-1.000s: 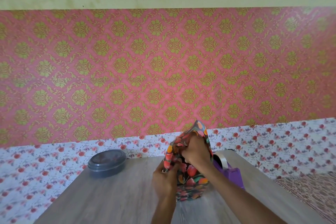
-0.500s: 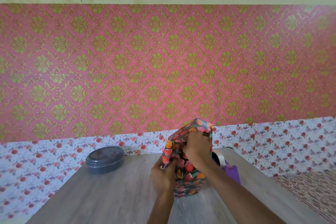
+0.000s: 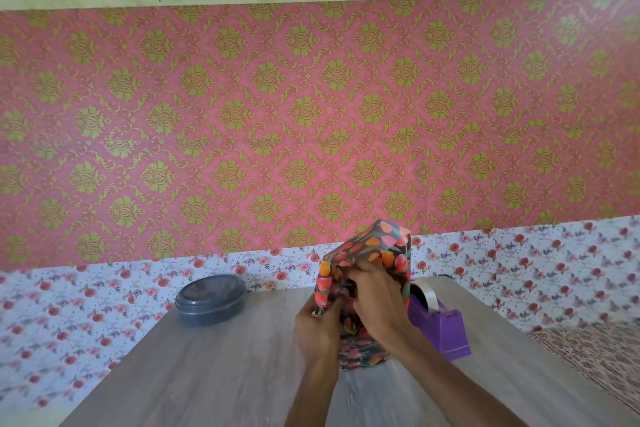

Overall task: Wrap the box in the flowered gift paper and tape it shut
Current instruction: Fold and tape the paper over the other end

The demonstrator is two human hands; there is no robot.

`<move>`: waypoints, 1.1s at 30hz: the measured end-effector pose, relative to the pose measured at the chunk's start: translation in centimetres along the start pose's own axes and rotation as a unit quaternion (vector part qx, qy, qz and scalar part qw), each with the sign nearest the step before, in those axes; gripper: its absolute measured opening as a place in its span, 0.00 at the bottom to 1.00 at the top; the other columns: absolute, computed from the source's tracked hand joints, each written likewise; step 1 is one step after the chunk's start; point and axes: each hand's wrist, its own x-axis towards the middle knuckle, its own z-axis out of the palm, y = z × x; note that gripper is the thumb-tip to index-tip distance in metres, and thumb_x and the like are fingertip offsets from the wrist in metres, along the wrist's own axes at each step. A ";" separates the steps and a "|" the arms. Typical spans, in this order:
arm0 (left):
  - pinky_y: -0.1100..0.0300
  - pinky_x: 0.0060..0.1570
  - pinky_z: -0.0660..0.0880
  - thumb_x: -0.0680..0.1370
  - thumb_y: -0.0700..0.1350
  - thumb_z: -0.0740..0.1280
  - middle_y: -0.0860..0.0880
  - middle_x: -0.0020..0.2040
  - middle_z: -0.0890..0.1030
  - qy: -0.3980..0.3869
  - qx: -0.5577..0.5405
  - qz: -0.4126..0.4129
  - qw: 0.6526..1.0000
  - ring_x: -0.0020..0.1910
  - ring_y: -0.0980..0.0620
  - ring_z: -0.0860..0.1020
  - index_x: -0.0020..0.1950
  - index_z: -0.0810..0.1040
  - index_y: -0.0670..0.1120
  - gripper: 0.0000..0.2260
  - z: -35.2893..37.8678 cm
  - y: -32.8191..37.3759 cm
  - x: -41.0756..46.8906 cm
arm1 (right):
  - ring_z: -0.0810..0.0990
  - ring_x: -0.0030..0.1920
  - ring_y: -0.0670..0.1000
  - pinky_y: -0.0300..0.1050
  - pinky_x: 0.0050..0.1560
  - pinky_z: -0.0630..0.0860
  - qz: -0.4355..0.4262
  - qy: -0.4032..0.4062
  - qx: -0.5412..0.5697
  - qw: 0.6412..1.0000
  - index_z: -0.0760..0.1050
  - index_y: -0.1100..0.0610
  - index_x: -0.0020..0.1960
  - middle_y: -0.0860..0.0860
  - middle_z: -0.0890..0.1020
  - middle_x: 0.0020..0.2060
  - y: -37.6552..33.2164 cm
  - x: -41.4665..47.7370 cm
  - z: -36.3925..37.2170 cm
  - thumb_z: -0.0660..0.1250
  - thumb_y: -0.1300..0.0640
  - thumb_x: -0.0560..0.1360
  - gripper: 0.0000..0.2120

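Observation:
The box stands upright on the wooden table [image 3: 214, 367], covered in dark flowered gift paper [image 3: 384, 246] with red and orange tulips. The box itself is hidden under the paper. My left hand [image 3: 317, 329] grips the paper's lower left edge near the open end facing me. My right hand [image 3: 375, 302] presses and pinches folded paper flaps against that end, fingers curled into the fold. A purple tape dispenser [image 3: 440, 326] with a roll of clear tape sits just right of the box, behind my right wrist.
A grey round lidded container [image 3: 209, 300] sits on the table at the back left. Flowered wallpaper runs behind the table. A patterned surface [image 3: 595, 357] lies past the table's right edge.
The wrapped box tipped a little more upright, and my right hand slid lower on its near end. The tape dispenser shows more to the right.

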 end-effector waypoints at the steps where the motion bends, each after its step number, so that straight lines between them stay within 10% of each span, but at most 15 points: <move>1: 0.48 0.40 0.81 0.70 0.51 0.76 0.53 0.32 0.84 -0.001 0.000 -0.002 1.000 0.36 0.49 0.82 0.39 0.84 0.54 0.03 0.0 0.1 0.0 | 0.77 0.60 0.51 0.50 0.50 0.80 -0.032 -0.004 -0.016 0.999 0.81 0.52 0.59 0.47 0.77 0.59 0.4 -0.2 0.2 0.67 0.65 0.73 0.17; 16: 0.53 0.44 0.81 0.70 0.58 0.75 0.53 0.37 0.84 0.006 -0.003 -0.036 0.999 0.39 0.49 0.82 0.41 0.81 0.53 0.10 0.4 0.9 0.0 | 0.77 0.54 0.55 0.50 0.51 0.80 -0.105 0.067 -0.113 0.986 0.84 0.57 0.50 0.51 0.81 0.49 3.3 -2.5 -0.8 0.79 0.66 0.58 0.20; 23: 0.52 0.44 0.82 0.74 0.58 0.71 0.49 0.40 0.85 0.006 0.001 -0.024 1.000 0.41 0.47 0.83 0.46 0.81 0.46 0.15 -0.4 2.5 -0.1 | 0.75 0.52 0.53 0.43 0.44 0.75 0.147 0.262 0.152 0.942 0.68 0.58 0.62 0.55 0.70 0.59 3.9 -3.6 -2.2 0.73 0.63 0.72 0.22; 33: 0.51 0.43 0.81 0.77 0.50 0.70 0.53 0.38 0.82 0.008 0.188 0.158 0.969 0.36 0.53 0.81 0.53 0.83 0.45 0.10 -2.8 6.4 1.1 | 0.77 0.34 0.44 0.38 0.30 0.67 0.244 0.119 0.267 0.925 0.77 0.57 0.43 0.49 0.83 0.39 4.7 -1.3 -3.1 0.73 0.57 0.73 0.07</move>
